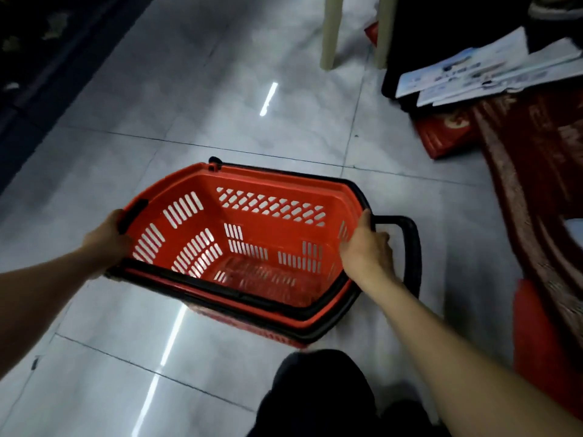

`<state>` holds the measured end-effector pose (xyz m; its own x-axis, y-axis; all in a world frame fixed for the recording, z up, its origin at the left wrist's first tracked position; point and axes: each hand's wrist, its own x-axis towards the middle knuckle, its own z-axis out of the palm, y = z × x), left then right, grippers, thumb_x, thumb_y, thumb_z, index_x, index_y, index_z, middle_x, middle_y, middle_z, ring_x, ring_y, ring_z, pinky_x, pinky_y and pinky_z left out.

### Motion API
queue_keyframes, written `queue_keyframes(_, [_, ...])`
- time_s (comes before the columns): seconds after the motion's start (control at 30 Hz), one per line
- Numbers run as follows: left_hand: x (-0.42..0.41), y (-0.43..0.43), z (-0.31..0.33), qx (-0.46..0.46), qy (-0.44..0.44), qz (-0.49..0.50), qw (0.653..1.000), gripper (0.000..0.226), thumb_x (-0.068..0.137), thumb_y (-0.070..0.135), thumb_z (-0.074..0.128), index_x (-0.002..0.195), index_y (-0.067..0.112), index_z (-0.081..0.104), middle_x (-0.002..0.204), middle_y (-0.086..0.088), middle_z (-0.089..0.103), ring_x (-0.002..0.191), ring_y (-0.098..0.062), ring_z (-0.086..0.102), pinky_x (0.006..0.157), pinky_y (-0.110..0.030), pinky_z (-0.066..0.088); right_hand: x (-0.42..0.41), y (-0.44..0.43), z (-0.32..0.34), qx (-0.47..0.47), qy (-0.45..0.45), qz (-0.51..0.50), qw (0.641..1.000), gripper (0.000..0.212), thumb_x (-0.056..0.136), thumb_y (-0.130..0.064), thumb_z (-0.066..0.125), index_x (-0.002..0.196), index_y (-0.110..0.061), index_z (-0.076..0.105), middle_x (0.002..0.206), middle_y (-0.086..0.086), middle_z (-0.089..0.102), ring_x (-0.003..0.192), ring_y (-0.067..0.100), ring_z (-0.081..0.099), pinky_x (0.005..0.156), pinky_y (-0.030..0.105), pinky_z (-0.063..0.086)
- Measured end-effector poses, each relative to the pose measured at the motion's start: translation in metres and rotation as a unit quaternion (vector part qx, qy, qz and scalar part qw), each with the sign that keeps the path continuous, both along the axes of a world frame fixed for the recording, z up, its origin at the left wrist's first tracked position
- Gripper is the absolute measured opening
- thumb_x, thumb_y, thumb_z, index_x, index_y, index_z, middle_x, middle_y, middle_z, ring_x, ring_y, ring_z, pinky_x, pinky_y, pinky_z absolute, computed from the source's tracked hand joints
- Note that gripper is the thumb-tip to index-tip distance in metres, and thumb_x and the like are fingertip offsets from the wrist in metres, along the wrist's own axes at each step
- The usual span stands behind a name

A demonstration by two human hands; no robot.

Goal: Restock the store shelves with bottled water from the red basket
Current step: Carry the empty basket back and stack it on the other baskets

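Observation:
The red basket (268,184) with black handles is held over the tiled floor, slightly tilted, in the middle of the head view. Nothing lies inside it; no water bottles show anywhere. My left hand (105,239) grips the basket's left end by the rim. My right hand (366,247) clasps the right end of the rim, beside a black pull handle (413,247) that sticks out to the right.
Glossy grey floor tiles (220,89) stretch ahead. A dark shelf base (28,58) runs along the left. Two cream chair legs (329,33) stand at the top. White printed boxes (489,70), red packs (444,130) and a dark red cloth (536,184) crowd the right. My dark trouser leg (315,392) is below.

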<state>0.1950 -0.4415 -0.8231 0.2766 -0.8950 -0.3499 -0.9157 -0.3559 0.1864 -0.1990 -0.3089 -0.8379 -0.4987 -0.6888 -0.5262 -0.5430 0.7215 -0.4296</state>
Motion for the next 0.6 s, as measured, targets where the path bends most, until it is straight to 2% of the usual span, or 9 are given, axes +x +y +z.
queue_keyframes(0.1, [-0.066, 0.033, 0.031, -0.002, 0.052, 0.004, 0.999, 0.074, 0.069, 0.043, 0.046, 0.141, 0.032, 0.035, 0.119, -0.015, 0.06, 0.105, -0.044, 0.058, 0.075, -0.039, 0.047, -0.047, 0.028, 0.054, -0.026, 0.013, -0.061, 0.998, 0.075, 0.098, -0.024, 0.052, 0.157, -0.033, 0.007, 0.135, 0.027, 0.042, 0.105, 0.043, 0.06, 0.079, 0.037, 0.045])
queue_keyframes(0.2, [-0.108, 0.049, 0.087, -0.016, 0.093, -0.012, 0.995, 0.058, 0.086, 0.035, 0.051, 0.142, 0.032, 0.033, 0.128, -0.015, 0.059, 0.111, -0.044, 0.056, 0.082, -0.042, 0.044, -0.088, 0.051, 0.138, -0.059, 0.027, -0.107, 0.992, 0.078, 0.096, -0.021, 0.056, 0.157, -0.038, 0.009, 0.131, 0.019, 0.047, 0.102, 0.038, 0.061, 0.073, 0.033, 0.041])
queue_keyframes(0.33, [-0.153, 0.056, 0.215, -0.057, 0.124, -0.052, 0.989, 0.049, 0.097, 0.032, 0.048, 0.143, 0.033, 0.031, 0.138, -0.01, 0.055, 0.119, -0.042, 0.054, 0.098, -0.049, 0.043, -0.115, 0.092, 0.269, -0.081, 0.054, -0.15, 0.984, 0.075, 0.098, -0.026, 0.054, 0.157, -0.038, 0.009, 0.14, 0.017, 0.043, 0.121, 0.037, 0.053, 0.086, 0.038, 0.044])
queue_keyframes(0.43, [-0.168, 0.068, 0.324, -0.096, 0.145, -0.072, 0.982, 0.05, 0.097, 0.035, 0.042, 0.145, 0.038, 0.026, 0.139, -0.005, 0.055, 0.12, -0.038, 0.055, 0.102, -0.052, 0.044, -0.122, 0.116, 0.362, -0.094, 0.068, -0.202, 0.973, 0.075, 0.098, -0.02, 0.051, 0.157, -0.04, 0.01, 0.139, 0.019, 0.043, 0.119, 0.038, 0.053, 0.082, 0.038, 0.042])
queue_keyframes(0.53, [-0.171, 0.082, 0.418, -0.127, 0.155, -0.065, 0.978, 0.049, 0.099, 0.029, 0.04, 0.145, 0.037, 0.025, 0.139, -0.004, 0.055, 0.118, -0.035, 0.057, 0.1, -0.05, 0.044, -0.126, 0.122, 0.441, -0.131, 0.078, -0.216, 0.964, 0.078, 0.092, -0.014, 0.054, 0.155, -0.041, 0.018, 0.137, 0.018, 0.048, 0.118, 0.037, 0.054, 0.094, 0.042, 0.044])
queue_keyframes(0.6, [-0.169, 0.095, 0.47, -0.143, 0.158, -0.045, 0.976, 0.048, 0.102, 0.025, 0.039, 0.148, 0.03, 0.025, 0.137, -0.008, 0.056, 0.112, -0.036, 0.06, 0.092, -0.048, 0.046, -0.124, 0.116, 0.486, -0.165, 0.079, -0.211, 0.96, 0.081, 0.087, -0.015, 0.058, 0.154, -0.044, 0.021, 0.133, 0.017, 0.052, 0.118, 0.036, 0.056, 0.098, 0.046, 0.046])
